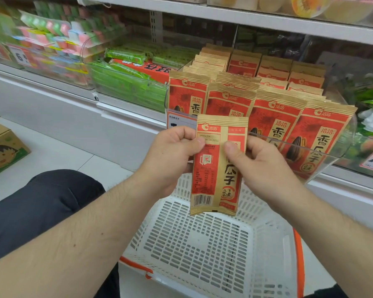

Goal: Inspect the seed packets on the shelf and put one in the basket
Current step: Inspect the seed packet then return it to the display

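Both hands, left [170, 155] and right [261, 162], grip one flat papery seed packet [219, 166] above slotted white plastic basket [202, 244].

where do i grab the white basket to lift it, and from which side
Best by the orange handle lying along the basket's right rim: reach down from above on that side and hook fingers under it. The slotted walls flare and offer little grip. Both hands are busy pinching the packet.
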Demonstrator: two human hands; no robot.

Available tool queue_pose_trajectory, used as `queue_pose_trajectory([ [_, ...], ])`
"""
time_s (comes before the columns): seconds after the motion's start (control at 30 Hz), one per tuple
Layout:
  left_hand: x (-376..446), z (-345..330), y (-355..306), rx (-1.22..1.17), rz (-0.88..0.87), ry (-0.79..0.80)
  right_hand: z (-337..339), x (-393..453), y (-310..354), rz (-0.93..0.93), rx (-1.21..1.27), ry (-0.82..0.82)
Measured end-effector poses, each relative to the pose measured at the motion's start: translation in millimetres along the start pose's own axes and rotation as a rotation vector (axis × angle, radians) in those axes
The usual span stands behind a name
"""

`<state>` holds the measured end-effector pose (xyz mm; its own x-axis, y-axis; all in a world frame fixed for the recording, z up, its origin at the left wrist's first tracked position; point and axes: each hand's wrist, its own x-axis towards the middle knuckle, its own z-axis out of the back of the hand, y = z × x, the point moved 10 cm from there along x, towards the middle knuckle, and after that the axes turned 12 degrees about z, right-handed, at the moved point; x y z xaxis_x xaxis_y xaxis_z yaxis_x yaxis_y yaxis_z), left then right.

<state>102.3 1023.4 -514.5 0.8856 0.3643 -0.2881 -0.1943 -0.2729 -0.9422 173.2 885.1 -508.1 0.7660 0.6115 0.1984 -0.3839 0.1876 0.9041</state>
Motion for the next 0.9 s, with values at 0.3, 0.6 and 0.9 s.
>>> queue_pose_trajectory([
  [0.3,-3.6,-2.1,-1.0,0.021,0.021,0.013,5.8,2.3,-3.9,-0.036,0.115,-0.032],
  [0.6,-2.4,4.9,0.5,-0.061,0.061,-0.036,-3.7,0.5,2.8,-0.025,0.002,0.149],
  [0.9,0.0,15.2,2.4,-0.127,0.081,-0.098,-11.5,-5.1,3.6,-0.065,-0.042,0.284],
])
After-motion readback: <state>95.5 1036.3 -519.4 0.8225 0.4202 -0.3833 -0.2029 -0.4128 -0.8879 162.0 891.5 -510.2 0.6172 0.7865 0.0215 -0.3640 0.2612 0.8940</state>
